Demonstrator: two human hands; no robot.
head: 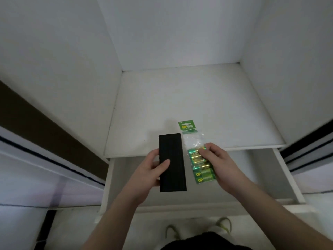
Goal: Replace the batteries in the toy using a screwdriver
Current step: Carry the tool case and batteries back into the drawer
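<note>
Battery pack (201,164) is pinched at its upper end by the right grip (218,161), its long axis running away from the person, over the open drawer (281,177). Just beside it, the black case (172,162) is grasped along one long edge by the left grip (151,169), lying parallel. No toy or screwdriver is visible.

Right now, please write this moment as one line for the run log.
left hand: holds black case | right hand: grips battery pack | place: above open drawer | screwdriver: not seen
</note>
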